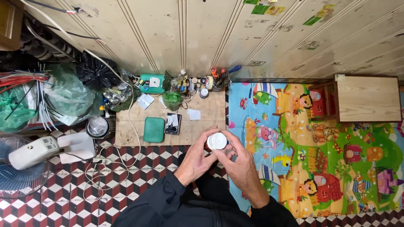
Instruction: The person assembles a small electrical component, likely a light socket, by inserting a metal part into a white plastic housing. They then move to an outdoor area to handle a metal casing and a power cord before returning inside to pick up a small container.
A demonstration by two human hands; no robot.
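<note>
- I look straight down at my two hands, both wrapped around a small jar with a white lid (217, 141), held in the air above the floor.
- My left hand (194, 161) grips the jar from the left, fingers curled around its side.
- My right hand (243, 164) closes on it from the right, fingertips resting on the edge of the lid.
- Both arms wear dark sleeves (168, 201).
- Just beyond the jar lies a low wooden board (208, 111) on the floor.
- On the board sit a green box (154, 129), a small black pouch (173, 123) beside it, a scrap of white paper (194, 114) and a row of small bottles and tools along the wall.
- To the right of the board spreads a bright cartoon play mat (320, 147), with a wooden stool (368, 98) at its far corner.
- To the left stand a white fan (31, 157), green plastic bags (67, 94) and loose white cables.
- Beneath me the floor has red, black and white tiles (63, 197).
</note>
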